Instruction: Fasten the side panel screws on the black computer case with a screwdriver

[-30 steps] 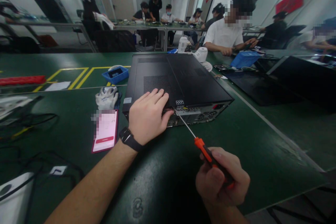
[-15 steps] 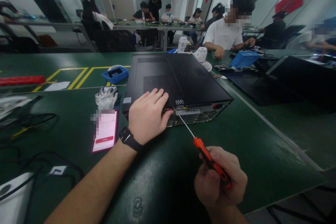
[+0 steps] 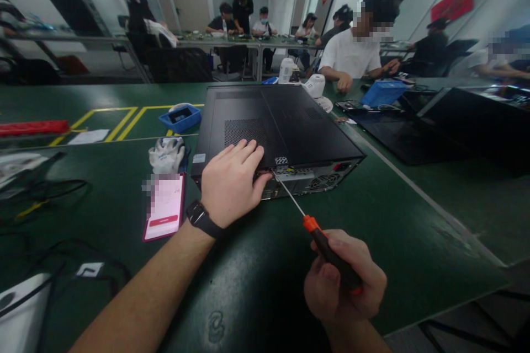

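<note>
Rolled a little in the right hand since half a second ago, the screwdriver now turns a mostly dark side of its handle up, where a red stripe showed before. Across the counter, a co-worker in a white top has kept one hand down on the surface.

In the head view, the black computer case lies flat on the green counter, its rear panel towards the person. On its top, near that edge, rests the left hand, four fingers laid flat and close together, the thumb stretched out beside the screwdriver's tip. That tip seems to meet the rear panel, though it is too small to be sure what it touches. The right hand's fingers are clamped round the handle. A black watch circles the left wrist; left of the computer case lie a white glove and a lit phone.
</note>
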{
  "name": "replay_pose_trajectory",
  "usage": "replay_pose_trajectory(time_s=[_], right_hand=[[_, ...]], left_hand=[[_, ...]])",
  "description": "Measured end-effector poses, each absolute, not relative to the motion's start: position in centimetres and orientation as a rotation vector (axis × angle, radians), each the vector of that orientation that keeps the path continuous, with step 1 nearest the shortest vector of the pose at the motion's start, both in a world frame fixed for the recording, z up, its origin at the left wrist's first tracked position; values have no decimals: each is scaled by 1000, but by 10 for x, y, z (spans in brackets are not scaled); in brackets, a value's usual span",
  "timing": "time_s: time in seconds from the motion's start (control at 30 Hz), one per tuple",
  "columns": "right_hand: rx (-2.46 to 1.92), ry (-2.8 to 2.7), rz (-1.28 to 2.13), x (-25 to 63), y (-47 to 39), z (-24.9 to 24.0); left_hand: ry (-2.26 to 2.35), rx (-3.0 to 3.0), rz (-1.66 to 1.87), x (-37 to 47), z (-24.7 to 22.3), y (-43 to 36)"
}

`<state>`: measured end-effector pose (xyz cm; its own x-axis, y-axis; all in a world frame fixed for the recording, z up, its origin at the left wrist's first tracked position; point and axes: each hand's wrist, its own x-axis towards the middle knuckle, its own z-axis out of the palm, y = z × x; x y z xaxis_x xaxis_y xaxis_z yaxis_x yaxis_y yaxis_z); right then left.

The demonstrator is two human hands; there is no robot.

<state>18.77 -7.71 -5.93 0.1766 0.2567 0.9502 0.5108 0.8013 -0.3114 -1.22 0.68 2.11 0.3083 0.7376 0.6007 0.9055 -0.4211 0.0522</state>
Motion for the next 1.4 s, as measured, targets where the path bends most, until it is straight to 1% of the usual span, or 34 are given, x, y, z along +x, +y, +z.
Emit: replay_pose_trajectory(time_s=[0.3,0.5,0.73,0.83,1.0,1.1,1.27,1.4], right_hand=[[-668,-1377,-367,191,-71,-69],[-625,-1360,-224,184,-70,-61],[-712,-1330,-429,191,-68,-74],[-728,-1345,-396,193,-70,-76],[-661,-1378,-234,187,-74,-61],[-714,-1408,-232,191,-79,-60],[-826,-1435,-295,200,-83,-70],[-704,-1400,-250,192,-79,-64]], left_hand=[[-1481,-2288,-814,-12,21,7],[-1487,-2288,-820,-12,21,6],[-1484,-2288,-814,-12,21,7],[-1479,-2285,-812,-12,21,7],[-1473,-2279,-810,-13,20,7],[-1474,-2282,-812,-13,20,7],[-1463,-2281,-827,-13,20,7],[-1464,-2283,-822,-13,20,7]])
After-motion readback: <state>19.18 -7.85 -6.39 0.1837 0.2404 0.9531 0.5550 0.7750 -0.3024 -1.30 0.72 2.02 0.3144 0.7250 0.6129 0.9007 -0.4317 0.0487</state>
